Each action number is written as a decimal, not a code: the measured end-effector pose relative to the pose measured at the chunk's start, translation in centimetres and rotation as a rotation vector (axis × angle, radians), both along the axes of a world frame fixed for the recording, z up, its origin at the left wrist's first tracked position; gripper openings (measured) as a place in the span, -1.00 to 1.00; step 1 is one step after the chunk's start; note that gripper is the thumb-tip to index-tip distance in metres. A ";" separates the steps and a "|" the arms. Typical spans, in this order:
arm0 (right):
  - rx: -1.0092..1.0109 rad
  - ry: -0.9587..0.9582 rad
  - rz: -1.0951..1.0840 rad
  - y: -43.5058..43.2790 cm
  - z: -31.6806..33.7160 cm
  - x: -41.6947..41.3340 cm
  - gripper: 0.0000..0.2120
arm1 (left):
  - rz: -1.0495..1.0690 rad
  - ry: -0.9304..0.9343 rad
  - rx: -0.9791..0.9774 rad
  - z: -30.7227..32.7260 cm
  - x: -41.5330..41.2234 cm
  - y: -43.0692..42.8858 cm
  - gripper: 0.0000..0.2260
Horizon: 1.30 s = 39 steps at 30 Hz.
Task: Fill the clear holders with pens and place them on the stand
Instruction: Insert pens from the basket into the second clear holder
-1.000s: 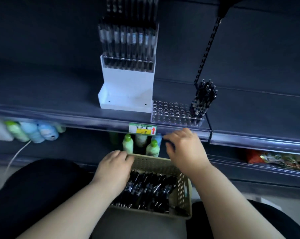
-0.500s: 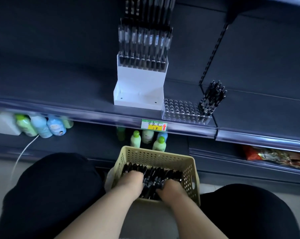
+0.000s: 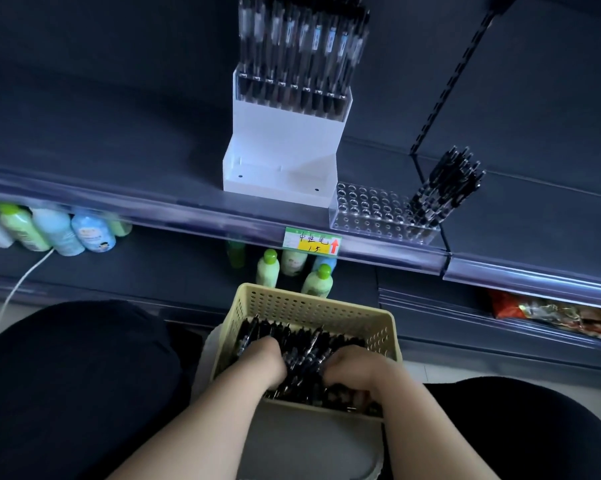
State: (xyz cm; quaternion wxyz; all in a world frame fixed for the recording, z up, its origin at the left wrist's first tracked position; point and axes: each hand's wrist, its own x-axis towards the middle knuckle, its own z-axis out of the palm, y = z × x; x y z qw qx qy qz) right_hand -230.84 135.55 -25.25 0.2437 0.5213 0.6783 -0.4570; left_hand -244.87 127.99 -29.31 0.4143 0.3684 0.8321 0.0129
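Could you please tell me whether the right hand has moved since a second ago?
Yes. The right hand has come back from the far rim of the basket, toward the person, and now lies among the pens inside.

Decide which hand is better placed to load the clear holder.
Probably the right hand: the clear holder sits up-right of the basket, on its side; the left hand would cross over.

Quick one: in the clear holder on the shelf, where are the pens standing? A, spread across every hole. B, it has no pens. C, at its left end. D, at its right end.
D: the pens are bunched at the right end of the clear holder, and the rest of it is empty.
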 end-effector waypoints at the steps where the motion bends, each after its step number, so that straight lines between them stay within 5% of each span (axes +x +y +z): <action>1: -0.002 0.037 -0.026 0.1 0.6 0.2 -0.82 | 0.021 -0.008 0.017 0.3 -0.3 0.0 -0.80; 10: 0.190 0.468 -0.173 -0.4 5.4 1.8 -0.58 | 0.148 -0.104 0.453 5.4 -1.2 -1.6 -0.85; 15: 0.272 0.639 -0.220 -0.9 7.2 1.9 -0.74 | 0.172 -0.166 0.695 8.6 -0.2 -1.6 -0.86; 20: 0.411 0.785 -0.359 0.2 9.1 1.9 -0.89 | 0.167 -0.215 0.852 11.4 0.3 -0.6 -0.62; 24: 0.517 0.864 -0.429 2.2 11.1 2.9 -0.94 | 0.146 -0.243 0.968 13.6 0.3 1.0 -0.67; 32: 0.902 1.041 -0.454 7.0 17.1 2.9 -0.62 | 0.191 -0.435 1.103 16.7 -1.3 5.8 -0.73; 39: 1.075 1.059 -0.384 13.1 23.0 0.7 -0.91 | 0.195 -0.475 1.193 18.6 -2.6 11.6 -0.69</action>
